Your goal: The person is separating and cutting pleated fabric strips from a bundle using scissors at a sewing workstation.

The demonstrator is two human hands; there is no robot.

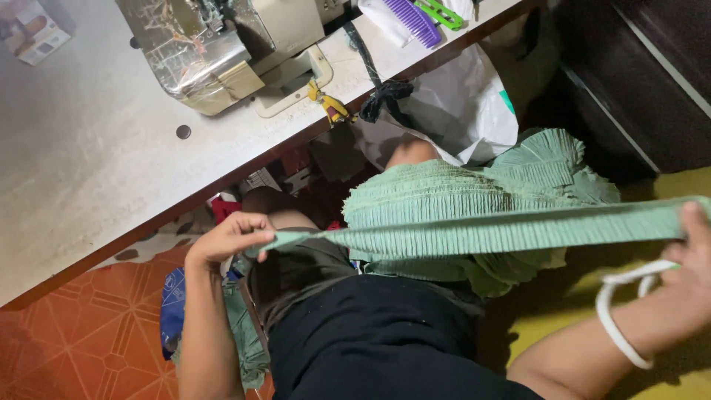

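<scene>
A long strip of green pleated fabric [481,233] is stretched taut across my lap. My left hand [231,235] pinches its left end with closed fingers, just below the table's edge. My right hand [692,255] grips the strip's other end at the far right of the view; a white bangle circles that wrist. Behind the strip, a heap of the same green pleated fabric [474,189] rests on my knee. I am seated, in dark clothes.
A sewing machine [215,44] wrapped in clear film stands on the pale table [81,163]. Yellow snips [329,105], a purple comb [412,20] and a green tool lie near the table's edge. A white bag [463,104] sits under it. Orange tiles lie at lower left.
</scene>
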